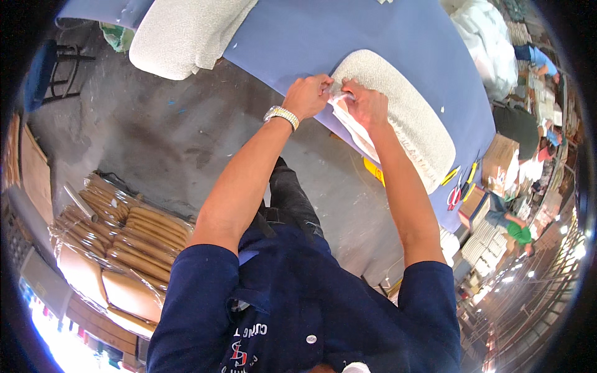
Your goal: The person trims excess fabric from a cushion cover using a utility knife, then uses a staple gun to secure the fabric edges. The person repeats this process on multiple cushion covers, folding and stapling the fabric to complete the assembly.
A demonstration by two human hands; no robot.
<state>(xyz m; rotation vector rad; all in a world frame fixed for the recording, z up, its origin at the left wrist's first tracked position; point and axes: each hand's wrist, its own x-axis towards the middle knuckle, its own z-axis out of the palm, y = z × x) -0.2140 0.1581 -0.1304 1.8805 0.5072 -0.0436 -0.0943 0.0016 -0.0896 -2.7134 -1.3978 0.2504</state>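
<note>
A light grey fabric-covered cushion (404, 105) lies near the edge of a blue-covered table (298, 40). At its left end my left hand (308, 94), with a metal-banded watch (282, 115) on the wrist, pinches some thin white material. My right hand (367, 104) is closed on the same white material (354, 127) just beside it, fingers bent inward. This material hangs along the cushion's near side, over the table edge. Whether it is lining or plastic film is unclear. Both forearms reach up from below, bare under dark blue sleeves.
Another grey fabric cushion (180, 37) lies at the table's far left. Red-handled scissors (454, 198) and yellow-handled tools (471, 171) rest at the right. Plastic-wrapped brown padded pieces (134, 236) are stacked at lower left. A blue chair (40, 74) stands left; other people work far right.
</note>
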